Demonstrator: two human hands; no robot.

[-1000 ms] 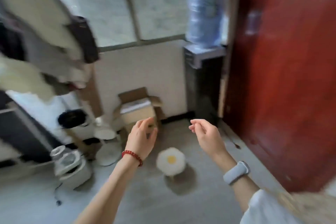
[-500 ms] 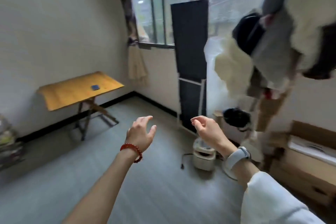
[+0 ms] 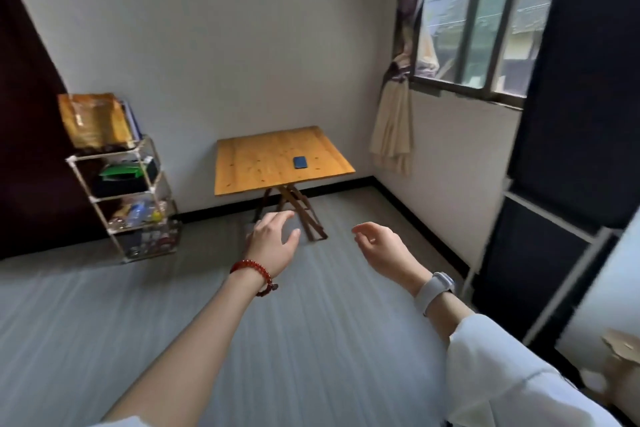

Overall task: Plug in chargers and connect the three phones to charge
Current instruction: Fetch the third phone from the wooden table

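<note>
Dark panel (image 3: 24,114): filled the far left edge of the view, against the wall.
Shelf rack (image 3: 128,198): stood on the floor just right of that panel; clear-framed, with several tiers crowded with small items too blurred to name; a gold-brown bag (image 3: 91,120) sat on its top tier.
Wooden table (image 3: 277,158): a folding table on crossed legs, set against the back wall between the rack and the window corner.
Phone (image 3: 300,162): a dark blue phone lay flat on the table, toward its right edge and nearer the front than the back; nothing touched it.
Left hand (image 3: 272,246): held in the air above the floor, well short of the table, fingers spread loosely apart and holding nothing; a red bead bracelet (image 3: 254,270) circled the wrist.
Right hand (image 3: 382,250): raised beside the left, fingers curled loosely, not closed, and empty; a pale watch (image 3: 434,291) on the wrist, a white sleeve (image 3: 512,374) below.
Curtain (image 3: 393,135): a cream curtain hung bunched at the window's left side.
Window (image 3: 485,17): barred frame, rooftops outside.
Black panels (image 3: 571,135): tall dark panels stood at the right, partly covering the window.
Floor (image 3: 311,340): grey, lined, bare between the hands and the table.
Walls: plain white with a dark baseboard.
</note>
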